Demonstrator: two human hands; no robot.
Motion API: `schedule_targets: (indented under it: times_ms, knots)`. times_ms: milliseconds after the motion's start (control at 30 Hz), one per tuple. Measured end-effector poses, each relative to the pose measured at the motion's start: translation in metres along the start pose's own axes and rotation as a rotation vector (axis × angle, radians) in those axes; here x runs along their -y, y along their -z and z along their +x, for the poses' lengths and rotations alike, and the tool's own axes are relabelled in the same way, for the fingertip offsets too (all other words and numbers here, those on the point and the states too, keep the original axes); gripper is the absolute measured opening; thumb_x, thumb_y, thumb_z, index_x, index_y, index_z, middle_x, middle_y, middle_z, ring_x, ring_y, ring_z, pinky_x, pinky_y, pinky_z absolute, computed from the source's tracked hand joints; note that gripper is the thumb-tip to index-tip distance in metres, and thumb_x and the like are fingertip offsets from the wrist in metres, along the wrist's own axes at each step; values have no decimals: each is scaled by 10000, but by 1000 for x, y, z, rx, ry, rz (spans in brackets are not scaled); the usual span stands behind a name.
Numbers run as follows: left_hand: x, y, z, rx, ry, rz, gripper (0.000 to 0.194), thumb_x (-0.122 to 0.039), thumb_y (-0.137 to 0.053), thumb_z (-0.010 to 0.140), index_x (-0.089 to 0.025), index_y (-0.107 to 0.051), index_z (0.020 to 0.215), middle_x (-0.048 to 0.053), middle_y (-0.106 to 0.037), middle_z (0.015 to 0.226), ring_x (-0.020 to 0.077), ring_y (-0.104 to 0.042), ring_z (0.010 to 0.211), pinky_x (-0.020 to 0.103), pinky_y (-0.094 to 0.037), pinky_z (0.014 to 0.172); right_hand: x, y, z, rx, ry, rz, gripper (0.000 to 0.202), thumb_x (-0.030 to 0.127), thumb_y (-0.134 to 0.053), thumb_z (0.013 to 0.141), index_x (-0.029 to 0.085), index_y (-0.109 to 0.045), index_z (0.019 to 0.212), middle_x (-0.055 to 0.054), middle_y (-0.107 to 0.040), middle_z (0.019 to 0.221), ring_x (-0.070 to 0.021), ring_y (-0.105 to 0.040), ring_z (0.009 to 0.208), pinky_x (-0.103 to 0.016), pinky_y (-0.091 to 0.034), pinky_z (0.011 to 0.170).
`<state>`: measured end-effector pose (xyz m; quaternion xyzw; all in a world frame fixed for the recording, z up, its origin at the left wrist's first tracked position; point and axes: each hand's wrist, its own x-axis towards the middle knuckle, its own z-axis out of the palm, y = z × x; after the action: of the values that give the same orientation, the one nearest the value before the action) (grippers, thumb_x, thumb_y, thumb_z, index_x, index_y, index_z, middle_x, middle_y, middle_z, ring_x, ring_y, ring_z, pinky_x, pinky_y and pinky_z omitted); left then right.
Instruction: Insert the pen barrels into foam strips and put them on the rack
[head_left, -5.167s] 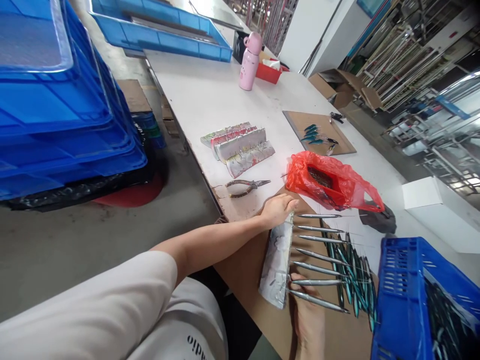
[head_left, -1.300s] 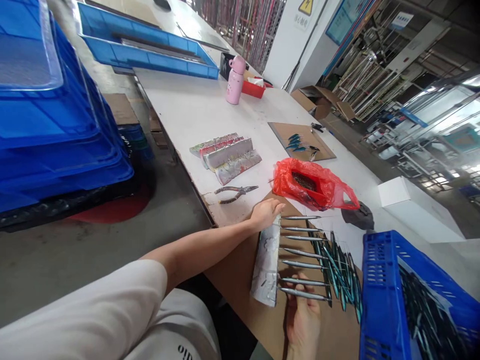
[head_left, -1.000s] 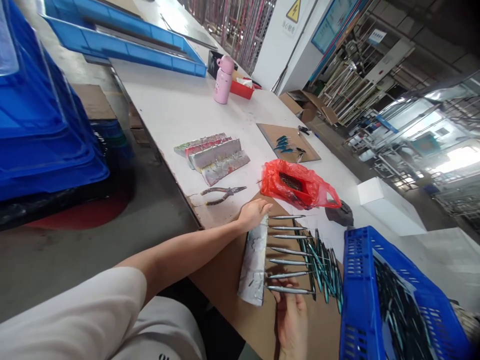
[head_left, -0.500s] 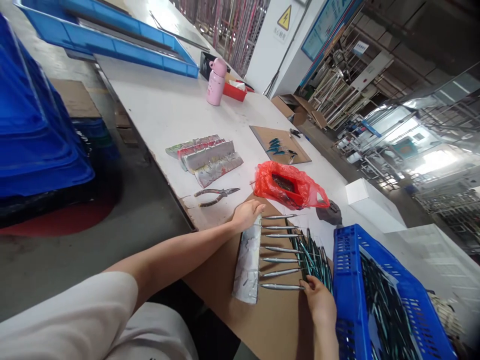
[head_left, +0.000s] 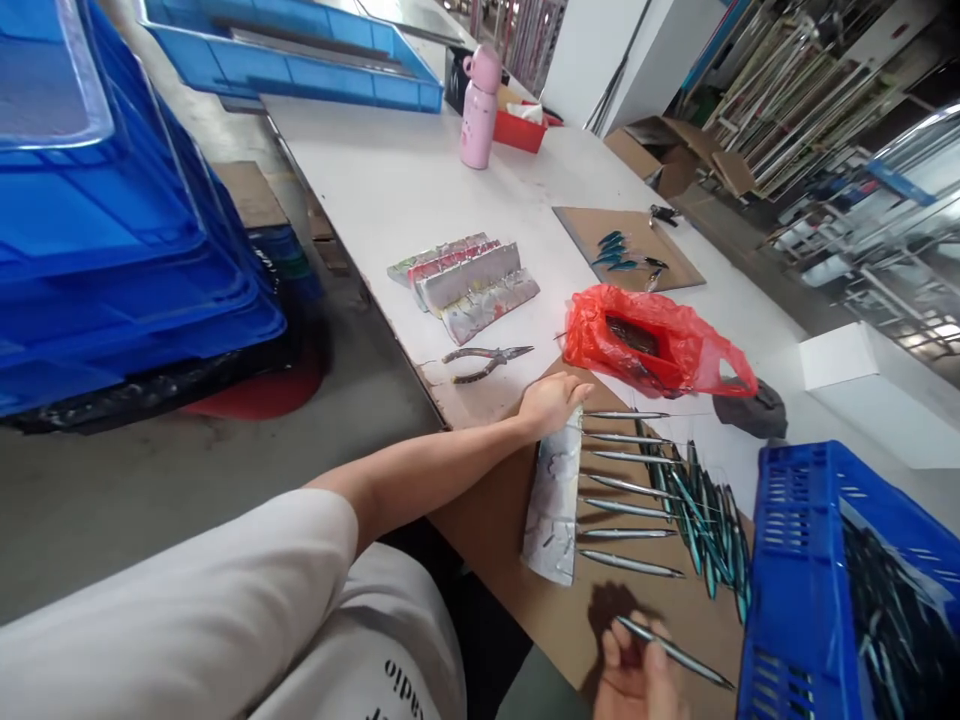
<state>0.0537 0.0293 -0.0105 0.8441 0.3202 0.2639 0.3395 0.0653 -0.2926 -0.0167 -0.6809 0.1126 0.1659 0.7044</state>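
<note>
My left hand (head_left: 555, 402) is closed on the upper end of a silvery, paint-marked holder strip (head_left: 553, 500) lying on brown cardboard (head_left: 487, 530). Several slim silver lures (head_left: 630, 507) stick out of the strip's right side in a row. Below them, my right hand (head_left: 641, 670) pinches one loose dark-and-silver lure (head_left: 679, 650) between thumb and fingers, apart from the strip. A pile of teal and black lures (head_left: 709, 520) lies right of the row.
Pliers (head_left: 487, 362), more painted strips (head_left: 465, 285) and a red plastic bag (head_left: 664, 345) lie beyond my hands. A blue crate (head_left: 802, 560) stands at right, a pink bottle (head_left: 480, 110) farther back, and stacked blue bins (head_left: 150, 230) at left.
My right hand has moved down from the lowest lure in the row and now holds a separate lure. My left hand stays on the strip. The whole view has shifted.
</note>
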Motion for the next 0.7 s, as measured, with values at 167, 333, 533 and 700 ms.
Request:
schedule_targets:
  times_ms: [167,333,533,700]
  knots:
    - [0,0,0,6,4,24,467,-435,-220,917,-174,-596,821,29,-588,804,151,-549,791,255,-401,701,-7,-55,-29,111,25,111,207,326,-654,669,239,-618,853,24,-658,767,-132,-614,706,-258,-490,625]
    - [1,-1,0,-17,-6,9,479,-465,-215,910,-185,-590,808,20,-580,788,150,-545,804,250,-403,701,2,-62,-31,47,8,108,232,299,-651,670,187,-615,870,4,-655,772,-145,-616,714,-269,-496,624]
    - [0,-2,0,-34,-8,5,463,-465,-237,906,-183,-559,729,12,-556,740,141,-530,738,250,-394,675,-1,-63,-34,137,-43,86,198,282,-605,723,196,-605,902,5,-658,800,-134,-616,740,-278,-499,671]
    - [0,0,0,-26,0,-9,460,-468,-241,905,-185,-553,720,8,-549,742,135,-520,731,246,-390,682,1,-63,-31,160,-78,84,177,280,-605,719,201,-606,877,6,-649,796,-129,-616,705,-261,-501,627]
